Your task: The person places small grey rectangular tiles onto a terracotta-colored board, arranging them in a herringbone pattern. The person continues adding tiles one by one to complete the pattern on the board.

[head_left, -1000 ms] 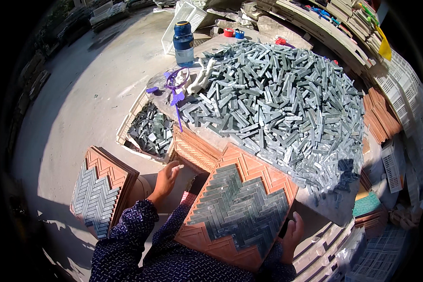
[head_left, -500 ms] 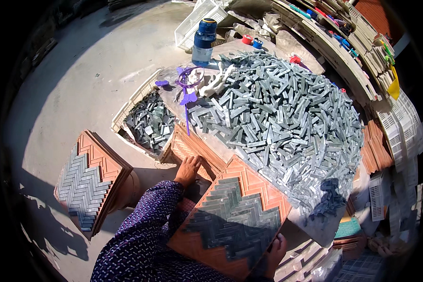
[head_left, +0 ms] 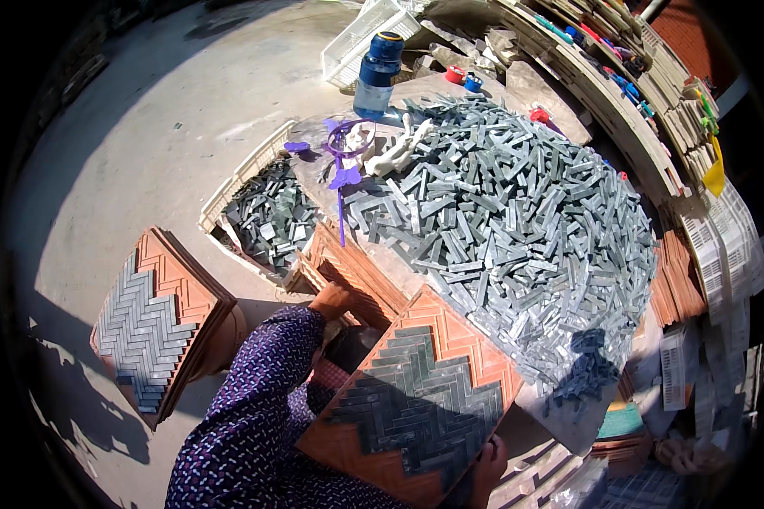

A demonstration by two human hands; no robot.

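Observation:
My left hand [head_left: 334,298] is at the near side of a leaning stack of orange herringbone-grooved trays [head_left: 367,273]. Its fingers are in shadow and partly hidden there, so their grip does not show. In front of me a similar orange tray [head_left: 494,371] lies tilted, partly filled with dark grey-green stone strips [head_left: 420,390] in a zigzag. My right hand [head_left: 489,467] holds this tray by its lower right edge, fingers curled at the rim and partly hidden beneath.
Beyond the tray, a large heap of loose strips [head_left: 518,204] covers the worktop. A cream crate [head_left: 244,174] holds more pieces. At left stands a stack of trays [head_left: 197,284], the top one partly filled. A blue bottle [head_left: 378,76], white gloves [head_left: 399,153] and a purple wand [head_left: 342,178] lie near the heap.
My left hand has shifted slightly and turned in at the leaning stack, where a dark shadow now crosses the trays. The tray under my right hand has barely moved.

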